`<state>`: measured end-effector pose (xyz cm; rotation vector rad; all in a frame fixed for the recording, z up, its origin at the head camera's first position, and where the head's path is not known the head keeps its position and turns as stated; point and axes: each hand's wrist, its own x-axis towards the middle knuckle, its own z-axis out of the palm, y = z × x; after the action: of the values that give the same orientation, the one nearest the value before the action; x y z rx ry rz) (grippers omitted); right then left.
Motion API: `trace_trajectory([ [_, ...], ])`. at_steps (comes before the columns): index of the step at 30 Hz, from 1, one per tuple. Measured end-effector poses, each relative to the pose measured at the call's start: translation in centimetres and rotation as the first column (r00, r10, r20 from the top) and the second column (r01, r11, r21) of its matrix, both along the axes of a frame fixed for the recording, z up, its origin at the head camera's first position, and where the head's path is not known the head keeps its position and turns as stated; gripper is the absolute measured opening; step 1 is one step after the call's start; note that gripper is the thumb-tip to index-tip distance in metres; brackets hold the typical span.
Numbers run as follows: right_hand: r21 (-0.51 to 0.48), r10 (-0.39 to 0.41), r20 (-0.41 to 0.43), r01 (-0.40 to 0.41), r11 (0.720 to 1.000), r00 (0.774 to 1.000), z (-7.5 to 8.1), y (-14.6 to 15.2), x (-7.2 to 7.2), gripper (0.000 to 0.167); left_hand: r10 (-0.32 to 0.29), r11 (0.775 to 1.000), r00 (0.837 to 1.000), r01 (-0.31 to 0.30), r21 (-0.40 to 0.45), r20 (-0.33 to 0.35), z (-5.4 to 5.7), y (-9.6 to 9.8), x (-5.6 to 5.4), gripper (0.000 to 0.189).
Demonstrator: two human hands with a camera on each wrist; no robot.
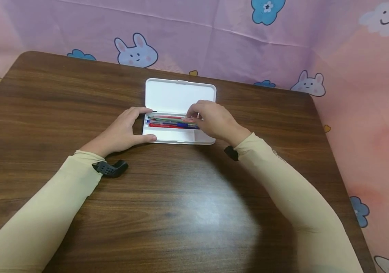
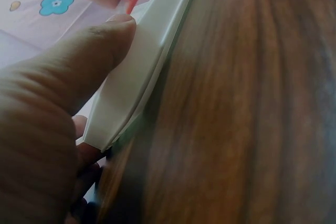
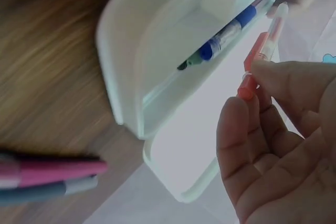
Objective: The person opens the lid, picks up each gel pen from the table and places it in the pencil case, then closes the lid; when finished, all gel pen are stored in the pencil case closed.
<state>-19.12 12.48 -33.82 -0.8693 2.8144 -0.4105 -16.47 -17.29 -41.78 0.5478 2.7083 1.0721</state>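
Pencil case (image 1: pixel 174 142), white: we find it open on the tabletop (image 1: pixel 167 182), nearer the far edge than the near; its lid (image 1: pixel 178 94) stands raised on the far side. Brown wood extends from the case to left, right and near; a patterned cloth (image 1: pixel 187 22) hangs beyond the far and right edges. Contents: pens along the far compartment, among them one blue (image 1: pixel 182 124). Also recorded, from the right wrist view: one pink pen (image 3: pixel 63 172) and one grey pen (image 3: pixel 47 192) side by side, showing against the wood.

Left hand (image 1: pixel 119 131): spread, gripping the case's left end, thumb on the near edge, forefinger at the far left corner. Right hand (image 1: pixel 216 119): above the case's right end, wrist bent, thumb and fingers pinching a red pen (image 3: pixel 270 40), its clear barrel pointing away. Both forearms, in cream sleeves (image 1: pixel 44 220), reach in from the near side.
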Motion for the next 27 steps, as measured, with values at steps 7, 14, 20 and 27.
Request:
trace_trajectory([
  [7,0.01,-0.006,0.032,0.006,1.0,0.999,-0.6,-1.0,-0.7,0.015,0.002,1.0,1.0,-0.002,0.002,0.0,0.1,0.0,-0.1,0.092],
  [14,-0.001,-0.016,0.08,0.016,1.0,0.997,-1.2,-0.9,-1.4,0.017,0.003,1.0,1.0,-0.003,-0.003,0.002,0.1,0.0,0.0,0.092],
  [20,0.003,0.021,0.066,-0.021,1.0,0.998,-1.3,-0.7,-1.3,0.024,0.005,1.0,1.0,-0.005,-0.009,0.006,0.2,0.0,0.1,0.093],
  [27,-0.001,0.025,0.033,-0.025,1.0,0.999,-1.2,-0.5,-1.3,0.026,0.002,1.0,1.0,-0.002,-0.001,0.006,0.2,0.0,0.1,0.094],
])
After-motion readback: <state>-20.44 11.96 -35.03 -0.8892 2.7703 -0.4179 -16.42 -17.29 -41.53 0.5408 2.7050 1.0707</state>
